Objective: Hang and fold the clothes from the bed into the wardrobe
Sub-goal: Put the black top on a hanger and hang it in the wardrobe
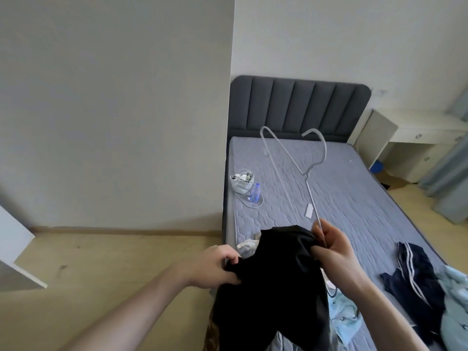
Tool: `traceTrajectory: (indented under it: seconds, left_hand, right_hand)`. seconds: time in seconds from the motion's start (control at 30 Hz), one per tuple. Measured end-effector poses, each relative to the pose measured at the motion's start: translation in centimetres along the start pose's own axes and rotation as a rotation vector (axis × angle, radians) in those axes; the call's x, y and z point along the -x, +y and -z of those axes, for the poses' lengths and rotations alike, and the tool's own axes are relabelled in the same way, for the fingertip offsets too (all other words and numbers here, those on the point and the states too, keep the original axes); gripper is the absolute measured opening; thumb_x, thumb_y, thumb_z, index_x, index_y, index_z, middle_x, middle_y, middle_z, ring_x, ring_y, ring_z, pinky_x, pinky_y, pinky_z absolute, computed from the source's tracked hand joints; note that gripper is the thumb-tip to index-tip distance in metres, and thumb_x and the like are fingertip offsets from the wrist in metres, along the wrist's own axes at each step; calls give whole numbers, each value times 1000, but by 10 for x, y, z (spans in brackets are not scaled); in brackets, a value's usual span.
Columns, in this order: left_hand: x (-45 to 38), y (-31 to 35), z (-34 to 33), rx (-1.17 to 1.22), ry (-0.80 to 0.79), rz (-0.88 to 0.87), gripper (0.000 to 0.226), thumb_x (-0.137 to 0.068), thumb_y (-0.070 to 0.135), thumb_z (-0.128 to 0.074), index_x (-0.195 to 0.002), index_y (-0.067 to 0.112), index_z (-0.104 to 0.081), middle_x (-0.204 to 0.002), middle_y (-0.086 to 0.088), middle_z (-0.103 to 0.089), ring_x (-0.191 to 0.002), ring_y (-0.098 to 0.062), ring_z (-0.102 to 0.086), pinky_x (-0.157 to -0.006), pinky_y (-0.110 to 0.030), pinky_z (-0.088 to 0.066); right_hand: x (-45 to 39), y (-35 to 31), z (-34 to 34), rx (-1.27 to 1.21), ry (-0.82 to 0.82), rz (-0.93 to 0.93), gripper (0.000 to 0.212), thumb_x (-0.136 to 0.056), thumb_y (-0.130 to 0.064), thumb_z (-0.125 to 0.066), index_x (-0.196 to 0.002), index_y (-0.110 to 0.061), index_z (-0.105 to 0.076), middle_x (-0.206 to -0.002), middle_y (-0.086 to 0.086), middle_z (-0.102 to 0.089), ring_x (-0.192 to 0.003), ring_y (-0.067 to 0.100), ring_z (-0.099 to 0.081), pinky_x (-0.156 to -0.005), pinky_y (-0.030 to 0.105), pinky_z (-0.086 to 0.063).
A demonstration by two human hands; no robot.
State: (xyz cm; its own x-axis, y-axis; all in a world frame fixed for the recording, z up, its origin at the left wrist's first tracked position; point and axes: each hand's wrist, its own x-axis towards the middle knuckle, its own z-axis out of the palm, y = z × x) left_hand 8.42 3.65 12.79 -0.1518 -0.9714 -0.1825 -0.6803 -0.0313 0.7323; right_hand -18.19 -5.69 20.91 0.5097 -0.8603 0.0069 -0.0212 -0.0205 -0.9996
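Observation:
A black garment [273, 287] hangs in front of me over the bed's near corner. My left hand [215, 267] grips its left edge. My right hand [331, 247] pinches its right edge together with one arm of a thin grey wire hanger [304, 173], which sticks up and away over the mattress [354, 193]. A navy garment with white stripes [415, 279] lies on the bed at the right. Pale blue clothes [347, 317] lie under the black garment, and more pale blue cloth [455, 307] lies at the right edge.
A small grey pouch [242, 184] and a clear water bottle [255, 192] sit on the mattress's left side, a small white object [309, 211] near the middle. Grey padded headboard [298, 107] behind. A white panel [15, 254] at the far left, a white desk [415, 133] at the right.

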Motion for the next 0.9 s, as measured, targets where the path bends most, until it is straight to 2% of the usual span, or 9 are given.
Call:
traceTrajectory:
  seconds: [0.13, 0.2, 0.37, 0.43, 0.53, 0.6, 0.7, 0.8, 0.9]
  left_hand:
    - [23, -24, 2, -342, -5, 117, 47, -87, 69, -54, -85, 23, -60, -89, 8, -65, -85, -14, -61, -79, -37, -52]
    - [31, -31, -1, -440, 69, 154, 45, -91, 68, -48, -89, 26, -62, -88, 9, -69, -84, -13, -62, -75, -33, -52]
    - [42, -34, -2, -277, 336, 160, 22, -94, 48, -60, -89, 28, -68, -96, 18, -68, -90, -1, -61, -80, -31, -52]
    - [46, -34, 2, -26, 466, 141, 18, -97, 37, -63, -87, 23, -68, -109, 21, -66, -102, 4, -61, -88, -25, -52]
    - [55, -32, 13, 328, 314, 212, 30, -105, 32, -53, -84, 13, -63, -106, 16, -64, -93, 2, -60, -82, -14, -44]
    - [58, -36, 9, 231, 160, 272, 36, -102, 39, -48, -70, 21, -47, -76, 7, -49, -68, -9, -45, -68, -31, -36]
    - [60, -50, -15, 109, -7, 383, 44, -98, 48, -44, -65, 21, -37, -64, 3, -34, -57, -10, -32, -59, -34, -26]
    - [58, -58, -34, 308, 111, 509, 44, -98, 50, -55, -67, 19, -46, -67, -4, -39, -61, -15, -37, -59, -31, -27]
    - [51, -56, -37, 503, 320, 657, 22, -82, 32, -67, -69, 15, -59, -68, -6, -54, -63, -19, -52, -56, -31, -42]
  right_hand:
    - [7, 13, -3, 99, 83, -11, 47, -68, 33, -33, -71, -15, -31, -64, 3, -25, -58, 14, -20, -47, 25, -17]
    - [8, 18, -8, 140, 101, -12, 50, -68, 32, -33, -70, -17, -30, -65, 3, -25, -57, 14, -21, -47, 26, -17]
    - [5, 19, -8, 169, 162, 11, 50, -68, 32, -35, -68, -18, -28, -63, 1, -24, -59, 15, -21, -49, 30, -16]
    - [4, 18, -3, 171, 210, 17, 49, -68, 32, -35, -68, -16, -27, -61, -1, -25, -60, 17, -21, -49, 30, -16]
    - [4, 16, 1, 130, 273, -6, 50, -68, 31, -34, -68, -19, -26, -61, -1, -25, -56, 15, -21, -47, 29, -16]
    - [7, 13, -4, 94, 267, -21, 52, -68, 31, -32, -68, -20, -27, -61, -1, -25, -53, 13, -22, -46, 28, -16]
    - [10, 13, -22, 84, 195, -23, 50, -67, 33, -30, -70, -17, -28, -59, -1, -26, -49, 11, -22, -42, 23, -18]
    - [11, 17, -35, 112, 143, -17, 49, -67, 32, -31, -68, -17, -27, -60, 1, -28, -51, 12, -23, -42, 24, -19]
    - [14, 19, -39, 151, 100, -23, 43, -68, 26, -35, -71, -16, -28, -63, 3, -28, -54, 14, -23, -43, 25, -20]
